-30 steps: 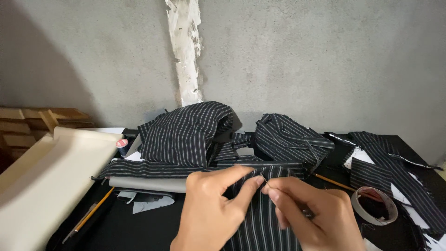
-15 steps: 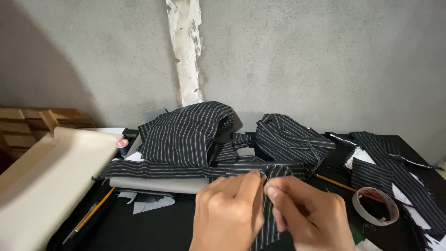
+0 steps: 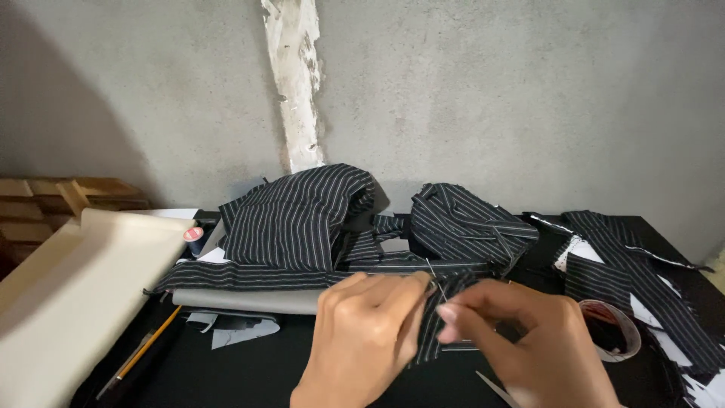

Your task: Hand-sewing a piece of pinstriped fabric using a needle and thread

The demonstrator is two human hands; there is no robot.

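A left hand and right hand pinch shut on a fold of black striped cloth held between them above the dark counter. More striped pieces lie heaped just beyond the fingers; a tape roll sits right of the right hand.

Your left hand and right hand pinch striped cloth: black woven fabric, thin white stripes, matt, soft folds. Needle: thin bright metal. Worktop: black, matt. Pencil at left edge: yellow, painted wood. Paper sheet: cream, smooth. Wall: rough grey concrete.
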